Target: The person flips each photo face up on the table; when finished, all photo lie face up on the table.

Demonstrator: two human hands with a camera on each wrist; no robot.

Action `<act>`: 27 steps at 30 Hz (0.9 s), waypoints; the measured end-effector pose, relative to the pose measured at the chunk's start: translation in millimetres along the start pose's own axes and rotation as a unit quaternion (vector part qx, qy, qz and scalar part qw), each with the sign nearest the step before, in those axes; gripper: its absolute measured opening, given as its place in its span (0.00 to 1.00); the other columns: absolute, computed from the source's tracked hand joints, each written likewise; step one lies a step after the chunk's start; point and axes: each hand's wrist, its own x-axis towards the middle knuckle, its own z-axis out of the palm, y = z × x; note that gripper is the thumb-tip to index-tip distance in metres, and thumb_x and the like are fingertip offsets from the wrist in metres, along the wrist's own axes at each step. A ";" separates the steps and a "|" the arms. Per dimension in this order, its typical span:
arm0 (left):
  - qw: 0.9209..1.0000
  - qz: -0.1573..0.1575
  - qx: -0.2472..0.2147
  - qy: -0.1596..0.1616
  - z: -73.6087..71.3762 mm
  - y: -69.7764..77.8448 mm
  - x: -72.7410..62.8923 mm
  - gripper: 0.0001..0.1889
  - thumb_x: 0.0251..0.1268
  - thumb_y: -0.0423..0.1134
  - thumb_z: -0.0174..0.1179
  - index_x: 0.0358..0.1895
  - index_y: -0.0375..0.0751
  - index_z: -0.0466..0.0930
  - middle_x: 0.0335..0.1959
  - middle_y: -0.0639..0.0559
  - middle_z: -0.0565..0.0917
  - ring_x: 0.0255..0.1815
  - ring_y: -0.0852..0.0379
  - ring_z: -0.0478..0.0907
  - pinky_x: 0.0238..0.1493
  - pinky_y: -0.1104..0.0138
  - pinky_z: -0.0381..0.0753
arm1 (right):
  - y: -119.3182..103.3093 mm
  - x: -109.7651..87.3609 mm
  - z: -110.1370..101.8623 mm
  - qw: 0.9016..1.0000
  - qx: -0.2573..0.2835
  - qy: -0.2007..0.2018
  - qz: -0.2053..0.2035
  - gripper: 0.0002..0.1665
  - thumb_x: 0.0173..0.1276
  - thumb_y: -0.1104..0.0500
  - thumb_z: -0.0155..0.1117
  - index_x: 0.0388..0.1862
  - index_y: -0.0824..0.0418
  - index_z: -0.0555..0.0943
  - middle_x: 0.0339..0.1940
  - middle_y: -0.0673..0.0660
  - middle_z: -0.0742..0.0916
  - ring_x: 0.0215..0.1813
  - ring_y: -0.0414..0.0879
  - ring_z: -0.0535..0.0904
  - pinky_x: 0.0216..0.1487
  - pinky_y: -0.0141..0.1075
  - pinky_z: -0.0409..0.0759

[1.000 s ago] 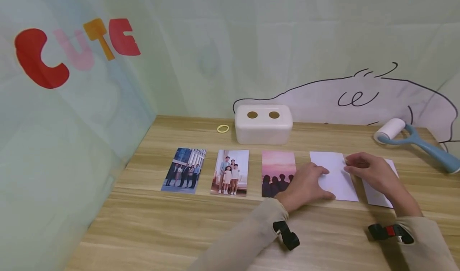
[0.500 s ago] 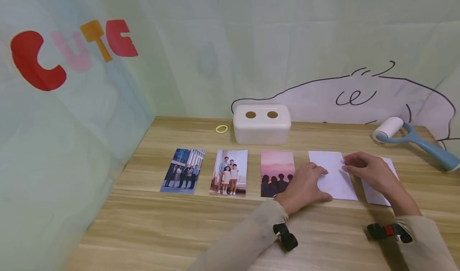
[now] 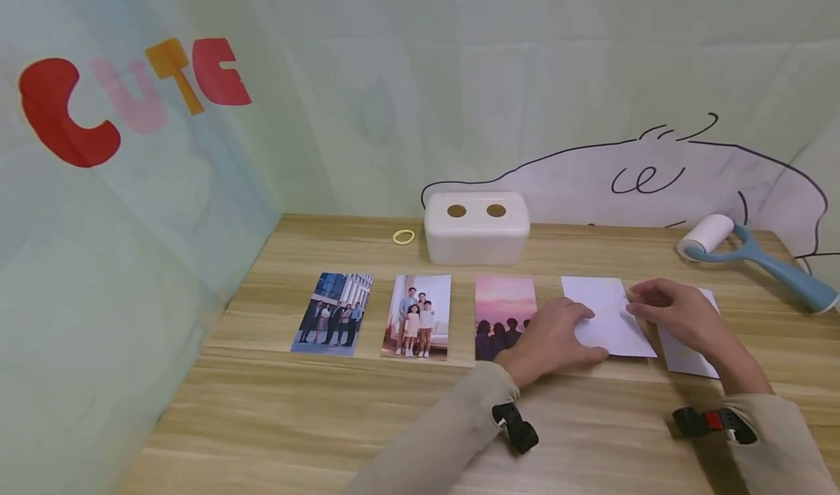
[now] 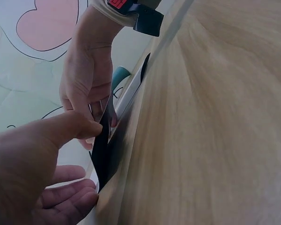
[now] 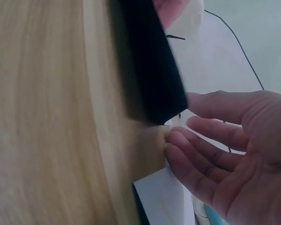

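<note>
Three photos lie picture side up: a photo of people by a building (image 3: 335, 314), a family photo (image 3: 417, 316) and a pink-sky photo (image 3: 504, 305), partly covered by the left hand. A face-down photo (image 3: 613, 320) shows its white back, its near edge raised and its dark underside visible from the left wrist. My left hand (image 3: 547, 338) holds it at the left side, thumb at the near edge. My right hand (image 3: 679, 316) holds its right side, with thumb and fingertips right at the edge. Another face-down photo (image 3: 682, 353) lies partly under the right hand.
A white box with two round holes (image 3: 477, 236) stands at the back of the wooden table (image 3: 275, 422). Beside it is a yellow ring (image 3: 403, 237). A blue-handled lint roller (image 3: 755, 254) lies at the back right. Printed fabric hangs behind and at the left.
The near edge of the face-down photo between the hands has come up off the table. The left thumb has lifted with it; the right hand has hardly moved.
</note>
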 end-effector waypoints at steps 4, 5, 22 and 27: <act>0.999 -0.002 -0.036 0.003 -0.6 -3.0 -0.1 0.28 0.62 0.55 0.75 0.60 0.43 0.87 0.55 0.56 0.87 0.54 0.67 0.79 0.55 0.81 0.71 | 0.4 -1.0 -3.7 1.000 0.000 -0.020 0.013 0.32 0.77 0.50 0.70 0.64 0.76 0.77 0.53 0.74 0.86 0.49 0.61 0.85 0.42 0.42 0.84; 0.999 -0.002 -0.040 0.004 -1.0 -3.4 -0.3 0.27 0.63 0.55 0.75 0.60 0.43 0.88 0.55 0.56 0.87 0.53 0.67 0.79 0.54 0.82 0.71 | 0.7 -0.9 -4.2 1.000 0.004 -0.026 0.017 0.32 0.77 0.51 0.70 0.64 0.76 0.77 0.52 0.74 0.86 0.47 0.58 0.85 0.41 0.40 0.84; 0.999 0.025 0.025 -0.024 -2.3 -2.4 -2.7 0.29 0.61 0.54 0.78 0.62 0.46 0.86 0.58 0.55 0.86 0.62 0.62 0.78 0.65 0.76 0.69 | 0.5 -3.0 -6.8 0.998 0.050 -0.038 0.029 0.34 0.74 0.54 0.73 0.65 0.79 0.74 0.49 0.70 0.85 0.39 0.49 0.87 0.37 0.36 0.86; 1.000 0.011 -0.009 -0.014 -4.6 -1.9 -2.5 0.28 0.65 0.58 0.75 0.61 0.45 0.88 0.55 0.56 0.87 0.55 0.66 0.79 0.57 0.79 0.72 | -3.6 -4.5 -9.3 0.996 0.086 -0.024 0.010 0.34 0.79 0.56 0.68 0.69 0.80 0.70 0.54 0.73 0.85 0.40 0.46 0.88 0.39 0.33 0.85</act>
